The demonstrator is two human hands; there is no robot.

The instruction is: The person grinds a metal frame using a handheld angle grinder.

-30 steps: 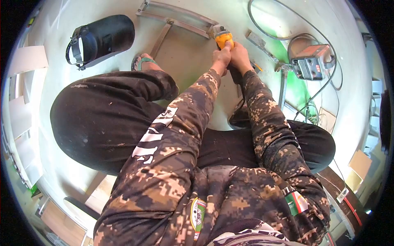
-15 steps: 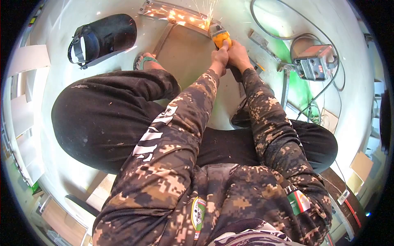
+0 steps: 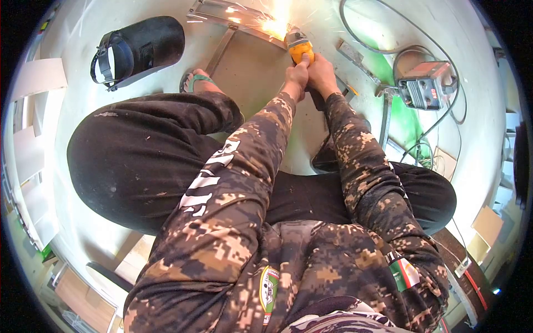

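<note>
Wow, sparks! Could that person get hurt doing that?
Maybe. Sparks fly from where the grinder meets the metal frame. The foot nearby wears only an open sandal, so it could get burnt. The dark mask lies on the floor, not on the head, so sparks might reach the eyes. The left hand and right hand grip the grinder bare, close to the wheel; a slip could cut them.

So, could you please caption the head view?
Left hand and right hand press a yellow angle grinder, sparking, against a metal frame.
</note>
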